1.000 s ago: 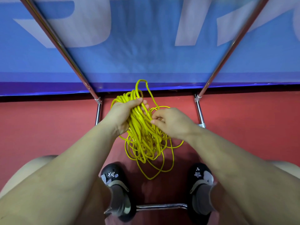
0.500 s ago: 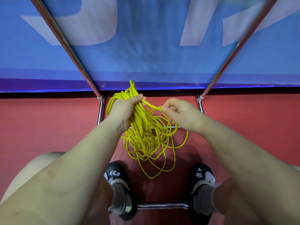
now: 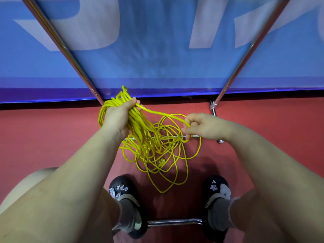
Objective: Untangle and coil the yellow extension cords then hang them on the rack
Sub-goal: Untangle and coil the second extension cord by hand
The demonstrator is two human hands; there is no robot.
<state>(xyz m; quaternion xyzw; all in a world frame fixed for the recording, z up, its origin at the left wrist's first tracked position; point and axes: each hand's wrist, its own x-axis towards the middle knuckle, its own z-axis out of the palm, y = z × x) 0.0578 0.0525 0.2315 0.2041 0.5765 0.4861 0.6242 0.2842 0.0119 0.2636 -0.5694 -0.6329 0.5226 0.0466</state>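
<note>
Above the red floor [image 3: 52,137], between two black shoes [image 3: 122,199], tangled yellow cord [image 3: 154,151] is suspended before chrome rack tubes [image 3: 61,42]. The bundle is gripped by the left hand [image 3: 117,118]; one strand is pinched by the right hand [image 3: 201,127].

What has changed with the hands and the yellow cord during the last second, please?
The right hand moved away to the right, pinching one strand and drawing it out of the yellow cord bundle, so the loops below spread wider. The left hand kept its grip on the gathered bundle, and both shoes stayed planted on the red floor.
</note>
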